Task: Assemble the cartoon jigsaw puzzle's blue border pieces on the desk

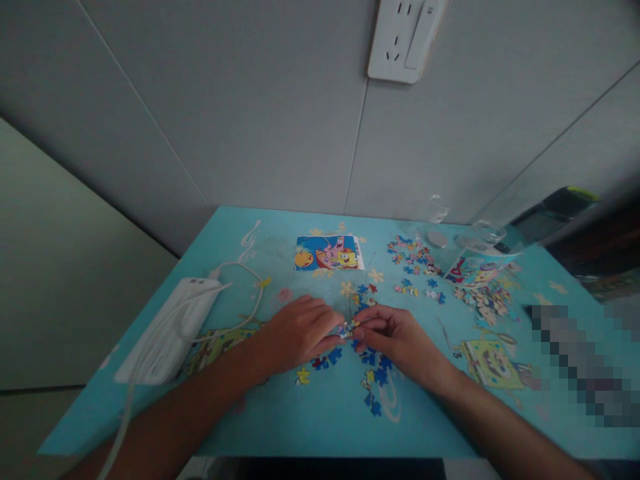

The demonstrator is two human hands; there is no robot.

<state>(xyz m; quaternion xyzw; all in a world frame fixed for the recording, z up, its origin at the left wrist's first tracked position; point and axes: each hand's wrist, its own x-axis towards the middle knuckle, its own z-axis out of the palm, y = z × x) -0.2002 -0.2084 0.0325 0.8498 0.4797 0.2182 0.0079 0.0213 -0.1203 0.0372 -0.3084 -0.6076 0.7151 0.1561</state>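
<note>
Small jigsaw puzzle pieces [345, 330] are pinched between my two hands, just above the teal table. My left hand [303, 330] grips them from the left with thumb and fingers. From the right, my right hand [393, 333] holds them by thumb and forefinger. Whether the pieces are joined cannot be made out. Around and under the hands lie loose blue puzzle pieces [373, 403], partly hidden by my right hand. A yellow puzzle piece [303, 375] lies below my left hand. Beyond the hands is a blue picture card [330, 253] with cartoon figures.
A white power strip [167, 327] with cables occupies the table's left side. More puzzle pieces [413, 253] are spread at the back right. A clear container [477, 263] stands by another pile of pieces [487, 303]. A grey wall with a socket [403, 40] rises behind.
</note>
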